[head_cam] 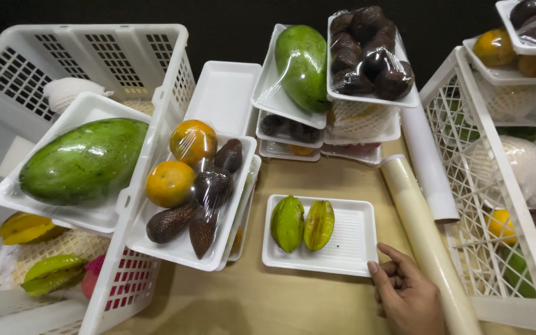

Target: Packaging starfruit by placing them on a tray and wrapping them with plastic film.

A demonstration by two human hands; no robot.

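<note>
Starfruit tray [348, 245] sits at ten o'clock of the right hand [407, 294]; fingers loosely curled, pinching nothing. I'd steady its corner before reaching the wrap roll [426, 242].

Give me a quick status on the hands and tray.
Right hand open, touching white tray corner. Two starfruit on it, unwrapped. Left hand unseen. Film roll alongside.

We see only our right hand [406, 296]: bare, no glove, ring or watch, nails short and plain, no sleeve at the wrist.
</note>
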